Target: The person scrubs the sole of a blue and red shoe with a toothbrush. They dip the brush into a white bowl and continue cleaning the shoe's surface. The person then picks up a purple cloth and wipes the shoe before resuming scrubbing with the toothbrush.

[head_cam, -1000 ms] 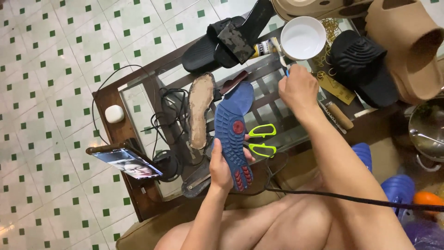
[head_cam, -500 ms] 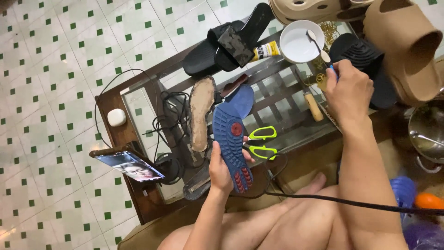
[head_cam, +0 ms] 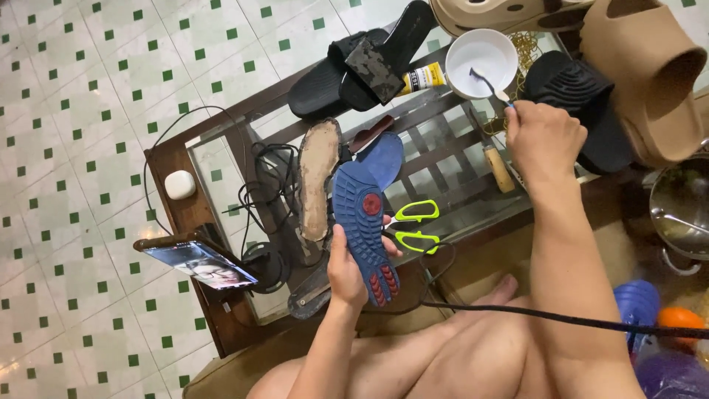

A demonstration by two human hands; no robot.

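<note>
My left hand (head_cam: 347, 267) grips a blue shoe sole (head_cam: 363, 210) with red patches, held tread-up over the glass table (head_cam: 221, 159). Beside it on the glass lies a worn tan insole (head_cam: 319, 177). My right hand (head_cam: 543, 140) holds a small brush (head_cam: 489, 83) whose tip dips into a white bowl (head_cam: 481, 53) at the table's far side. A yellow glue tube (head_cam: 422, 77) lies left of the bowl.
Yellow-handled scissors (head_cam: 413, 225), a wooden-handled tool (head_cam: 498, 166) and black cables (head_cam: 269, 177) lie on the table. A phone (head_cam: 199, 262) and white earbud case (head_cam: 179, 185) sit at the left edge. Black sandals (head_cam: 362, 63), a black shoe (head_cam: 583, 103) and tan slippers (head_cam: 642, 81) crowd the far side.
My right hand has moved from above the sole up and to the right, reaching the white bowl with the brush. The left hand keeps the sole still.
</note>
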